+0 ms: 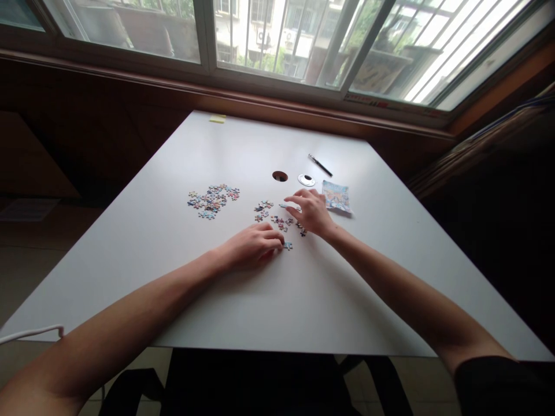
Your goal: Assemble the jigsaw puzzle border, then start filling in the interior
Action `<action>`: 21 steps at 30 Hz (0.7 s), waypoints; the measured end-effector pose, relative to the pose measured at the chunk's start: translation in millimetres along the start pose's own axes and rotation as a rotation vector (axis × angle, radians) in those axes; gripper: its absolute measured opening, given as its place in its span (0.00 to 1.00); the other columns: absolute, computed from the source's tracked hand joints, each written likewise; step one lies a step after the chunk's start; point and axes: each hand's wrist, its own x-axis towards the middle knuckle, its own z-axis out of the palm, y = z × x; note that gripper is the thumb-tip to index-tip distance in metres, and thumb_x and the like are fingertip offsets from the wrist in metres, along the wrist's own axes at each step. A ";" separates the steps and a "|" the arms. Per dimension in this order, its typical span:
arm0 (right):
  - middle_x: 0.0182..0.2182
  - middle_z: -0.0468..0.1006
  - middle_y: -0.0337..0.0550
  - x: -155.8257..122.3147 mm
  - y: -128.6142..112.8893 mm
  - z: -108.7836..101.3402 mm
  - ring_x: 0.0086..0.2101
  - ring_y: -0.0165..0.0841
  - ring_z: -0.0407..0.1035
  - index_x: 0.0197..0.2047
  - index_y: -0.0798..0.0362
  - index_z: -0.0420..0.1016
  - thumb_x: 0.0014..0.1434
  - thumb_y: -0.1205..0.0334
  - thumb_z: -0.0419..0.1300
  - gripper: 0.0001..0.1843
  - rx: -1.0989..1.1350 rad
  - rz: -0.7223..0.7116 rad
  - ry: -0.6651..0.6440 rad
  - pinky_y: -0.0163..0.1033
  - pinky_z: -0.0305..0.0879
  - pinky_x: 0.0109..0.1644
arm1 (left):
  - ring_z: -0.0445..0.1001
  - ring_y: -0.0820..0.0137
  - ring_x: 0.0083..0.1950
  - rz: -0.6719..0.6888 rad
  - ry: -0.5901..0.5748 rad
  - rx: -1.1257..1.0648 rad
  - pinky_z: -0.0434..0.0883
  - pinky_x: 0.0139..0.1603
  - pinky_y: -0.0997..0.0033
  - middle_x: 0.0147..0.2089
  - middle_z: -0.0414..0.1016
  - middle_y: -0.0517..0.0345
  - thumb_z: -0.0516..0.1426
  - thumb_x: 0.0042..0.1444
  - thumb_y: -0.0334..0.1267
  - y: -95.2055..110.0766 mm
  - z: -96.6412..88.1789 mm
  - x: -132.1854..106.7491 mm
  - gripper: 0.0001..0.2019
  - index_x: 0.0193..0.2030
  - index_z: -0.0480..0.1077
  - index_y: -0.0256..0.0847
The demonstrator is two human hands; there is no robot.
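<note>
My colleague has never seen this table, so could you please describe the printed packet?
On the white table, find the right hand. Just right of it lies the packet, four-cornered, pale blue with orange; the pen beyond is slim, the puzzle pieces far smaller.

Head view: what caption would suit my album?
Left hand and right hand among scattered puzzle pieces on a white table before a window.

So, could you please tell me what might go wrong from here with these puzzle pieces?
The right hand, in among the scattered pieces, could nudge some out of place. A stray piece might also drop into the round hole in the table just beyond them. And the left hand could scatter the larger pile if it swept sideways.
</note>
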 end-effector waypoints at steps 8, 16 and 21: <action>0.35 0.79 0.49 40.4 -2.2 3.0 0.40 0.42 0.69 0.33 0.53 0.79 0.56 0.65 0.66 0.01 0.069 0.020 -0.080 0.51 0.61 0.50 | 0.72 0.65 0.50 -0.007 0.003 -0.018 0.73 0.53 0.63 0.52 0.79 0.53 0.53 0.63 0.28 -0.2 -0.2 -1.0 0.13 0.49 0.75 0.41; 0.31 0.77 0.41 -48.4 -10.4 -21.8 0.28 0.30 0.68 0.44 0.51 0.78 0.62 0.55 0.62 0.11 0.761 0.077 -0.027 0.37 0.66 0.31 | 0.73 0.65 0.50 -0.025 0.000 -0.018 0.73 0.55 0.63 0.53 0.79 0.53 0.53 0.62 0.28 0.3 0.8 -0.7 0.13 0.49 0.75 0.41; 0.31 0.78 0.41 -90.9 -8.5 -19.5 0.30 0.30 0.71 0.37 0.52 0.75 0.58 0.56 0.68 0.10 1.014 0.187 0.008 0.36 0.70 0.32 | 0.72 0.64 0.52 -0.044 -0.046 -0.018 0.72 0.56 0.62 0.54 0.78 0.52 0.53 0.62 0.29 2.8 -2.0 -0.6 0.11 0.48 0.74 0.40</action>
